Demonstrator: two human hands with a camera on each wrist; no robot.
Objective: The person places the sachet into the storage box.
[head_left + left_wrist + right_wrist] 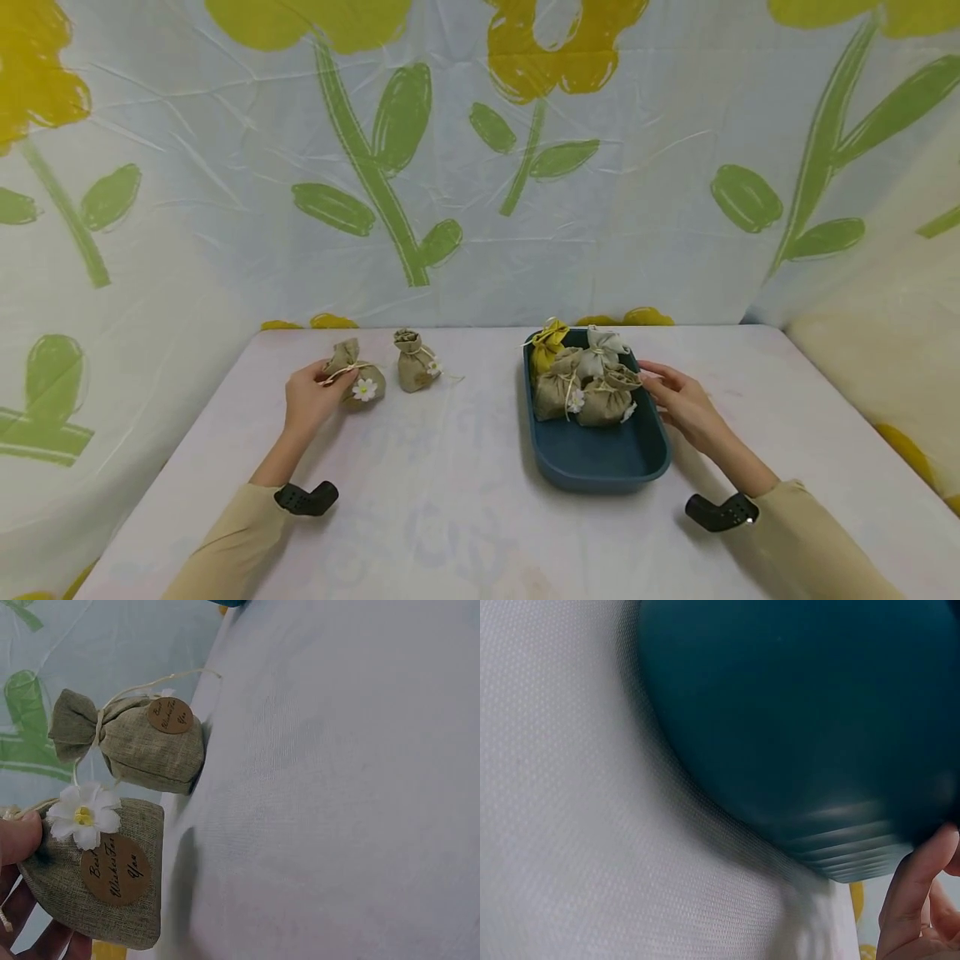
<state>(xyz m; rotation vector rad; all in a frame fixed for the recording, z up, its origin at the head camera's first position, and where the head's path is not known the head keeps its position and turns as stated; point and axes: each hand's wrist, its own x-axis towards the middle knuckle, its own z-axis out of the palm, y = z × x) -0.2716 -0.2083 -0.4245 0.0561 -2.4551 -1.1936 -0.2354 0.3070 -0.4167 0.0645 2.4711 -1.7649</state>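
At the table's left, my left hand [315, 402] pinches the tied neck of a tan cloth drawstring pouch [365, 385], which has a white flower. In the left wrist view its round brown label faces the camera, and the pouch [112, 877] hangs just off the table. A second tan pouch [416, 363] stands upright to its right. My right hand [690, 408] holds the right rim of a dark blue plastic tub [600, 471]. Inside the tub's far part sit two tan pouches [606, 402], a yellow pouch [547, 346] and a pale grey pouch [600, 352].
A white cloth covers the table [450, 517]. Behind it hangs a flower-printed curtain [645, 208], which also runs down both sides. Each wrist wears a black camera mount [306, 498].
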